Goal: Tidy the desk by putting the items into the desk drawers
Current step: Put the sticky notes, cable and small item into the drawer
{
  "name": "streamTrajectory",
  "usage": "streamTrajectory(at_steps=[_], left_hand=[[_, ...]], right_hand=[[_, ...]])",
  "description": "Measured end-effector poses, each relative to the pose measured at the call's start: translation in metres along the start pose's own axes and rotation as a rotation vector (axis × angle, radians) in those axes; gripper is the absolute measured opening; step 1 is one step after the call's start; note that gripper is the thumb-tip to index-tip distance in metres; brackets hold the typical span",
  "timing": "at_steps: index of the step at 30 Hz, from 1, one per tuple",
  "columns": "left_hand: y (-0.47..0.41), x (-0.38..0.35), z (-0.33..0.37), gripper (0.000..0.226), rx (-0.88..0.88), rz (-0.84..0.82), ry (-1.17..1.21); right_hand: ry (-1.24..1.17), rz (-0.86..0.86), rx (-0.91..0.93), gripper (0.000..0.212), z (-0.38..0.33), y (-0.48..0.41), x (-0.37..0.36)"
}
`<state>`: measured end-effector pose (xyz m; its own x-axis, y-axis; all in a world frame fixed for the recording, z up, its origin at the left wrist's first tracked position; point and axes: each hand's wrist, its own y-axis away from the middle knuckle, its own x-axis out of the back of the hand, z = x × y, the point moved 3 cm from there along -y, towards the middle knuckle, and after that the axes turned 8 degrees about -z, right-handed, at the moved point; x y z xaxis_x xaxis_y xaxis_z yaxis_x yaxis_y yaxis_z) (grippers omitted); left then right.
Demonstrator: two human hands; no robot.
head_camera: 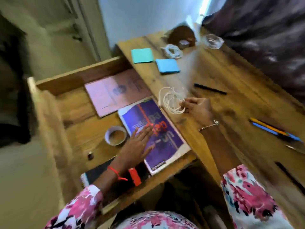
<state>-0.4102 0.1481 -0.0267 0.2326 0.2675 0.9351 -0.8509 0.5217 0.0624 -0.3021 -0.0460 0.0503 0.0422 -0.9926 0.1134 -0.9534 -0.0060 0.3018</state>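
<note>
The open wooden drawer (pixel 79 80) stands pulled out from the wooden desk (pixel 222 71). In it, along the edge nearest the desk top, lies a glossy purple book with a white border and red lettering (pixel 162 141). The left hand (pixel 137 144) rests flat on its cover, fingers straight and together. Beside it toward the drawer's far corner lies a pale pink booklet (pixel 113 95), one end passing under the desk edge. A white roll of tape (pixel 115 135) sits just beside the book, and a black spiral notebook (pixel 99 176) with an orange-red lighter (pixel 134 176) on it lies at the near corner, partly covered by the left forearm. On the desk top, close to the edge above the drawer, the right hand (pixel 198 109) pinches a loosely coiled white cable (pixel 171 101) between thumb and fingertips. Further along that edge lie a teal sticky pad (pixel 142 55), a blue sticky pad (pixel 167 66) and a second coiled white cable (pixel 172 51). A black pen (pixel 210 88) lies mid-surface. Yellow and blue pens (pixel 272 131) lie toward the right edge. Motion blur smears the far corner; a brown object (pixel 180 36) there cannot be identified, and the book's lettering is illegible.
</note>
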Motion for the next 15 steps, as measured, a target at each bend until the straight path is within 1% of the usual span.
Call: streamTrajectory(at_steps=[3,6,11,15], left_hand=[[0.047,0.023,-0.059,0.052,0.243,0.075,-0.058],[0.092,0.037,-0.112,0.059,0.432,0.149,-0.058],[0.136,0.048,-0.168,0.062,0.614,0.206,-0.023],[0.153,0.046,-0.186,0.060,0.685,0.253,0.022]], right_hand=[[0.081,-0.129,0.021,0.014,0.003,-0.010,-0.079],[0.180,-0.243,0.048,0.015,0.011,-0.013,-0.150],[0.324,-0.319,0.009,0.012,0.038,-0.014,-0.243],[0.462,-0.430,-0.061,0.014,0.064,-0.013,-0.297]])
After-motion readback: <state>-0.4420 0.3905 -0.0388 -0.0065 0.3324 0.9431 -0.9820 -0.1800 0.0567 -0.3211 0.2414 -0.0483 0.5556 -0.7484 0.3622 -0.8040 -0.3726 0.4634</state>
